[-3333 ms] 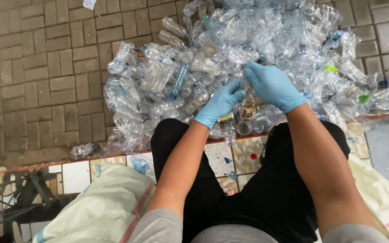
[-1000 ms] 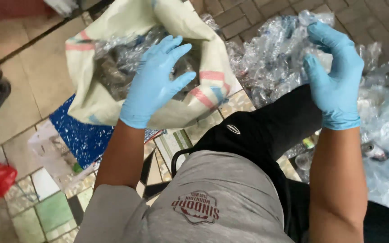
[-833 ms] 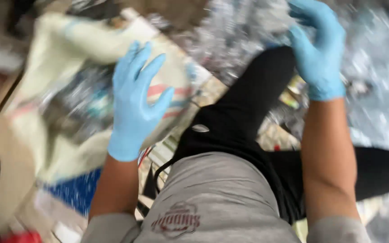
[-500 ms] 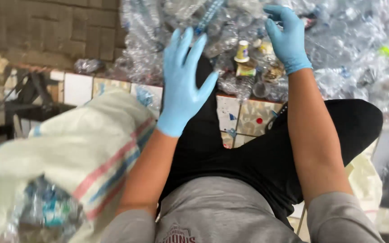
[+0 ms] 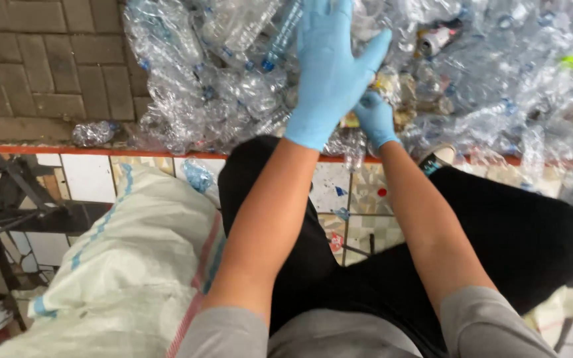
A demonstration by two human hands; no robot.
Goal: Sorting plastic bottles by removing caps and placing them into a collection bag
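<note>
Woven white sack point(image 5: 134, 265), blue and red stripes, lower left of frame. Crushed clear plastic bottles point(image 5: 233, 86) heaped across top; some keep blue labels point(image 5: 280, 33), one green cap point(image 5: 570, 62) upper right.

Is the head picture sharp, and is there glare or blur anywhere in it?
Head view: mostly sharp under soft, even daylight with no hard shadows; the left hand, open over the clear plastic bottles, looks slightly smeared at its fingertips; small bright glints sit on the bottles; the white woven sack is clear.
</note>
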